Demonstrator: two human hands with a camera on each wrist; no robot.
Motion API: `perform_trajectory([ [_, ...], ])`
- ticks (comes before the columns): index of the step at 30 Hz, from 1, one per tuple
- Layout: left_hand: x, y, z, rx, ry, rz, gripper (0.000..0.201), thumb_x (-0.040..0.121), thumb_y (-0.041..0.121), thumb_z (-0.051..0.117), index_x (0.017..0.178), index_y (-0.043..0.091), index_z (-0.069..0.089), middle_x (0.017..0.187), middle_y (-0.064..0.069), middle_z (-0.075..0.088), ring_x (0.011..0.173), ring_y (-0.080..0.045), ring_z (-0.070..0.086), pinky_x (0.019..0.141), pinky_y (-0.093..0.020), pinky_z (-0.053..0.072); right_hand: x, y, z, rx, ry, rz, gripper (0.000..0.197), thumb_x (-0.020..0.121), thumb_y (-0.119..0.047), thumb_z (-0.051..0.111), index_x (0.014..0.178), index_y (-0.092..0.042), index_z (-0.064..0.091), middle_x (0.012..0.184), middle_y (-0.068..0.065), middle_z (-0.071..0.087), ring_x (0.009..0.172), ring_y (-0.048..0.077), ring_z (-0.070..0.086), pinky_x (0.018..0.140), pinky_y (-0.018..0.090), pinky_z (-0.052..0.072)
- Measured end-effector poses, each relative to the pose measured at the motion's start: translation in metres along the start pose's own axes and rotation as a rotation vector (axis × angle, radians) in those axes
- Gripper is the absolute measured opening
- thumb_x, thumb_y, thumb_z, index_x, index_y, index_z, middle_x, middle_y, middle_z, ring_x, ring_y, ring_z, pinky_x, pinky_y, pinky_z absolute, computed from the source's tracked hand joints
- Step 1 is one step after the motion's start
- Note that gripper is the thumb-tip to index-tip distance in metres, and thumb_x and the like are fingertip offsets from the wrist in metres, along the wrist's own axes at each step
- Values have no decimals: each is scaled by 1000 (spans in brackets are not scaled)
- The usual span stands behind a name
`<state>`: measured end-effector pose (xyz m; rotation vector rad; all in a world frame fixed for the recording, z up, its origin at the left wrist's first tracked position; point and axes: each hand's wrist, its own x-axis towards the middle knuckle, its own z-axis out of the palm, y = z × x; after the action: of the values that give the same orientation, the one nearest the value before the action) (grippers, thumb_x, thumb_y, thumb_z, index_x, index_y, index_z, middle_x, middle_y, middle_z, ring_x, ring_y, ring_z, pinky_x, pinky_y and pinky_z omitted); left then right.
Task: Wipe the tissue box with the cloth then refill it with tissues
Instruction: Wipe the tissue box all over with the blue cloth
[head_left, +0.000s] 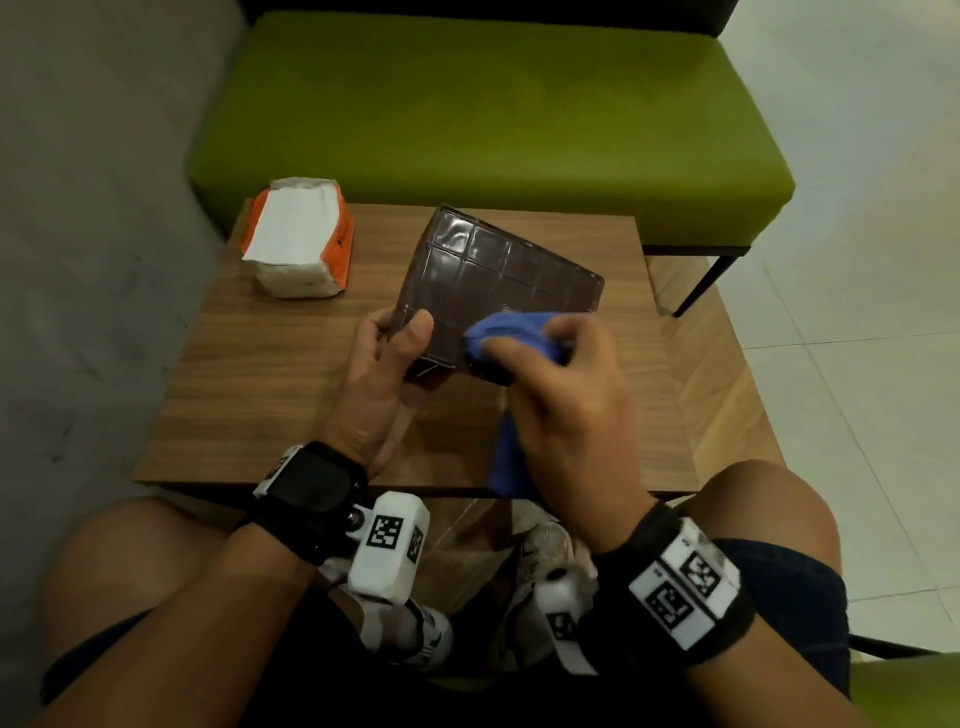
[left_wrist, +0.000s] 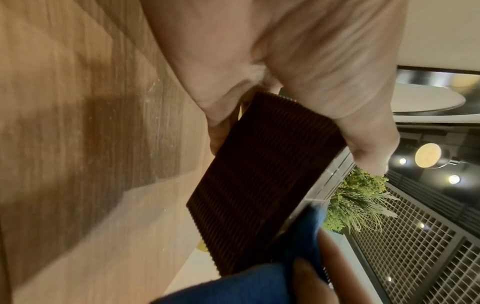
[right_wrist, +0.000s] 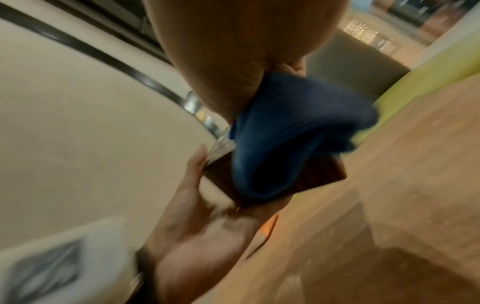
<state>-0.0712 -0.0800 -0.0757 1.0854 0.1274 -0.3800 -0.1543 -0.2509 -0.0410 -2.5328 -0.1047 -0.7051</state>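
A dark brown tissue box (head_left: 493, 275) with a glossy, grid-patterned face is held tilted above the wooden table (head_left: 270, 374). My left hand (head_left: 387, 358) grips its near left corner, thumb on the glossy face. My right hand (head_left: 561, 395) holds a bunched blue cloth (head_left: 511, 332) against the box's near edge, and a tail of the cloth hangs below the palm. The left wrist view shows the box's ribbed side (left_wrist: 259, 181) with the cloth (left_wrist: 298, 242) at its lower end. In the blurred right wrist view the cloth (right_wrist: 291, 144) covers the box (right_wrist: 324, 176). An opened orange and white tissue pack (head_left: 298, 236) lies at the table's far left.
A green bench seat (head_left: 493, 114) stands just behind the table, its black leg (head_left: 701, 283) at the right. A grey wall runs along the left and white floor tiles lie to the right. My knees and shoes sit under the table's near edge.
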Motion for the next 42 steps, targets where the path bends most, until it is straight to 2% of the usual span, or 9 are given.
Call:
perform_trajectory([
  [3, 3, -6, -2, 13, -42, -31, 107, 73, 51, 94, 154, 7, 40, 147, -22, 63, 133, -40, 65, 102, -54, 59, 13, 6, -2, 48, 156, 167, 31, 97, -13, 63, 126, -14, 76, 118, 16, 54, 105, 17, 50, 81, 22, 44],
  [7, 7, -4, -4, -29, -57, -48, 110, 82, 54, 89, 157, -6, 37, 150, -36, 54, 142, -53, 53, 120, -66, 41, 5, -27, 10, 31, -36, -23, 32, 103, -15, 59, 131, -15, 74, 121, 18, 55, 104, 25, 55, 73, 28, 51],
  [9, 6, -1, -7, -50, -37, -26, 109, 83, 52, 90, 156, -8, 36, 151, -40, 51, 143, -57, 50, 119, -66, 43, 1, -12, 4, 10, -66, -50, 33, 100, -12, 64, 131, -17, 73, 122, 18, 54, 104, 25, 55, 74, 32, 52],
  [16, 4, 5, -4, -19, -110, -29, 84, 86, 27, 74, 157, -3, 42, 154, -31, 54, 142, -45, 56, 109, -49, 56, 16, 24, -13, 260, 246, 214, 35, 98, -2, 62, 126, -18, 77, 122, 10, 49, 113, 18, 54, 93, 30, 52],
  [24, 7, 20, -19, 260, -263, -93, 92, 71, 23, 83, 155, 9, 48, 145, -17, 67, 134, -33, 66, 107, -41, 58, 28, 36, -24, 106, 177, 26, 31, 98, -1, 66, 122, -15, 80, 122, 18, 53, 111, 28, 56, 91, 37, 51],
  [28, 7, 24, -15, 199, -226, -144, 90, 73, 41, 93, 150, 13, 55, 141, -13, 71, 131, -30, 69, 100, -37, 62, 27, 37, -27, 64, 112, -63, 24, 105, -13, 61, 120, -10, 80, 122, 21, 55, 110, 34, 58, 87, 43, 52],
  [31, 5, 28, -9, 211, -185, -123, 50, 90, 49, 71, 134, 25, 66, 132, -7, 77, 127, -27, 72, 105, -44, 60, 19, 36, -24, 36, 86, -89, 24, 104, -9, 62, 120, -9, 80, 120, 23, 56, 110, 35, 57, 87, 41, 50],
  [37, 9, 14, -4, 196, -133, -26, 74, 86, 42, 76, 150, 9, 57, 140, -18, 70, 131, -36, 68, 108, -48, 57, 11, 7, -7, -64, 128, 50, 32, 102, -6, 61, 130, -13, 76, 123, 23, 59, 111, 33, 55, 86, 38, 49],
  [42, 9, 12, -7, 208, -102, 13, 69, 84, 41, 82, 142, 9, 64, 138, -19, 71, 130, -36, 68, 112, -54, 52, -4, -1, 1, -98, 27, -103, 36, 103, -8, 60, 137, -12, 71, 124, 24, 57, 108, 31, 54, 81, 33, 48],
])
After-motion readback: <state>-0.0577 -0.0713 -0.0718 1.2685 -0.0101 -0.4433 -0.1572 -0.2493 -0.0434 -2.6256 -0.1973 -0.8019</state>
